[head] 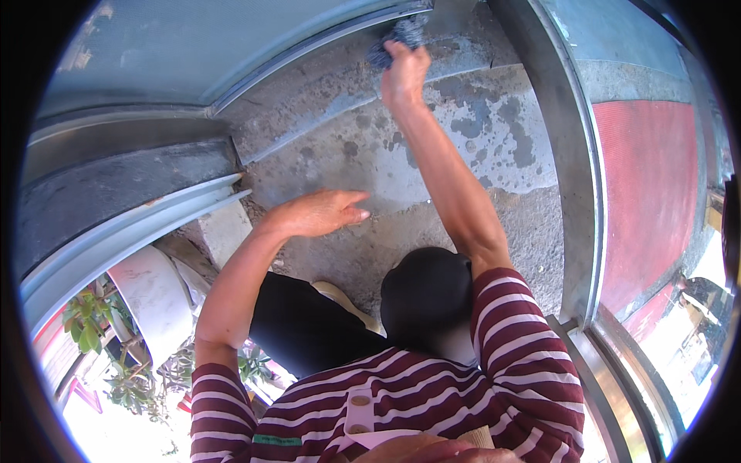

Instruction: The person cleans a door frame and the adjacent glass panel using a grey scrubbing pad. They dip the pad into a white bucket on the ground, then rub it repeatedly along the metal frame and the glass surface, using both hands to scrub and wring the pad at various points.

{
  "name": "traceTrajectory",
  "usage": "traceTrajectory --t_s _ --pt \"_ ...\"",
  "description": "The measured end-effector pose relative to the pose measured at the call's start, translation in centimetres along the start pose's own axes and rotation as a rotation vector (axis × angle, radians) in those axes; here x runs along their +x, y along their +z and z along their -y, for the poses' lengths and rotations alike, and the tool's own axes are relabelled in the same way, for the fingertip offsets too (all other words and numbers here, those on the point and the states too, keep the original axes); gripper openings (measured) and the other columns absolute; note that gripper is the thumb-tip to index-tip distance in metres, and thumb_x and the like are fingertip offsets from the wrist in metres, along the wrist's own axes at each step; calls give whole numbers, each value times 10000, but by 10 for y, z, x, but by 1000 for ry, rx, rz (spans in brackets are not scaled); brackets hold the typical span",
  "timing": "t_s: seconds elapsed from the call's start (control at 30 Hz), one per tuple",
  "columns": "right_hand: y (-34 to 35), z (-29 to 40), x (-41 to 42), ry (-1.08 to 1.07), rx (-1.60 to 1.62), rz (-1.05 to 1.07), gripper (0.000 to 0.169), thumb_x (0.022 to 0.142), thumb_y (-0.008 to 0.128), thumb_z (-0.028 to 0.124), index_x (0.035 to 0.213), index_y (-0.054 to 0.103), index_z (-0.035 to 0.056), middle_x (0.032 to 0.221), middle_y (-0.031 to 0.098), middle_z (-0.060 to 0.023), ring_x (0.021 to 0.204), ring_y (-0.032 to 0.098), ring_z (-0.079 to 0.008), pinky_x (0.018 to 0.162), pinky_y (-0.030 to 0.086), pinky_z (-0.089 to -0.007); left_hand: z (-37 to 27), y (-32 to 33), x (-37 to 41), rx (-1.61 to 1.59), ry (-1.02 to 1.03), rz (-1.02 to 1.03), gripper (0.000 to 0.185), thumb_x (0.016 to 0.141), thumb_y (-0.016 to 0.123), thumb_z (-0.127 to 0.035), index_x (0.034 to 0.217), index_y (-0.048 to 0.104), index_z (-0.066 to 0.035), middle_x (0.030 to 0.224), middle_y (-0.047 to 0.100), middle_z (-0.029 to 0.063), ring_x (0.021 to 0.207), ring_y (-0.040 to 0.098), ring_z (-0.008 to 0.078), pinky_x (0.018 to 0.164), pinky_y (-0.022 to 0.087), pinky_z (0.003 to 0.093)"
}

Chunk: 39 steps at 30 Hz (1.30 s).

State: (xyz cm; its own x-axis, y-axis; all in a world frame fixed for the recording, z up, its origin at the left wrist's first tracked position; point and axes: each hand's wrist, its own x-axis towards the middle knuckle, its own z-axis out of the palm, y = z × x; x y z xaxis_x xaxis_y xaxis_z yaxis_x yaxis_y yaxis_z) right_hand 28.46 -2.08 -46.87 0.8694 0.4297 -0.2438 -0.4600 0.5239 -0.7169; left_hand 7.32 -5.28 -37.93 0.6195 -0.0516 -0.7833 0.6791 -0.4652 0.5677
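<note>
My right hand [407,75] reaches far forward and grips a dark grey, wet-looking cloth [410,32] beside the lower rail of a metal door frame. The cloth touches the concrete sill [347,72], and part of it is hidden under my fingers. My left hand [318,213] hangs in front of my body over the concrete step, its index finger and thumb apart and nothing in it. Dark wet patches [472,113] spot the paler concrete between my right arm and the right-hand door post.
A glazed door panel [156,46] with a metal rail [324,49] borders the far left. Metal post [564,133] stands at right, with a red mat [645,191] beyond it. At lower left are metal tracks [139,223], a white pot [153,295] and succulent plants [87,324].
</note>
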Motion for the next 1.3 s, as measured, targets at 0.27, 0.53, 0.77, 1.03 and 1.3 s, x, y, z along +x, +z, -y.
traceTrajectory --t_s 0.27,0.53,0.77,1.03,1.3 --pt "-12 -8 10 -11 -29 -70 232 731 573 -69 952 550 -5 873 561 -56 817 519 -159 750 423 -289 2 1 -10 50 -14 -18 519 948 479 -369 1364 405 -69 1163 605 191 1085 577 316 914 443 381" --pt "-24 -8 55 7 145 -242 125 745 547 -34 865 574 -16 889 572 -81 777 540 -186 717 453 -313 9 4 -8 64 43 -29 511 943 461 -400 1308 457 -42 1175 584 216 1103 550 358 915 437 440" --pt "11 -27 8 366 149 -65 186 785 541 -50 966 502 -35 934 550 -120 837 552 -254 721 480 -395 11 8 -22 23 86 -69 524 939 490 -367 1330 433 -23 1108 623 203 1037 591 347 881 457 406" --pt "39 -16 -18 454 34 9 233 811 486 -87 1043 472 -67 1101 525 -201 993 542 -321 841 479 -493 5 3 -29 37 27 -25 505 939 487 -357 1329 443 -38 1106 623 200 1063 582 339 884 451 414" --pt "4 -14 31 303 120 -50 189 852 438 -29 1031 477 -77 980 521 -173 910 552 -307 865 481 -470 7 3 -44 64 42 -54 526 946 472 -359 1339 424 -12 1174 583 227 1127 547 333 936 426 421"
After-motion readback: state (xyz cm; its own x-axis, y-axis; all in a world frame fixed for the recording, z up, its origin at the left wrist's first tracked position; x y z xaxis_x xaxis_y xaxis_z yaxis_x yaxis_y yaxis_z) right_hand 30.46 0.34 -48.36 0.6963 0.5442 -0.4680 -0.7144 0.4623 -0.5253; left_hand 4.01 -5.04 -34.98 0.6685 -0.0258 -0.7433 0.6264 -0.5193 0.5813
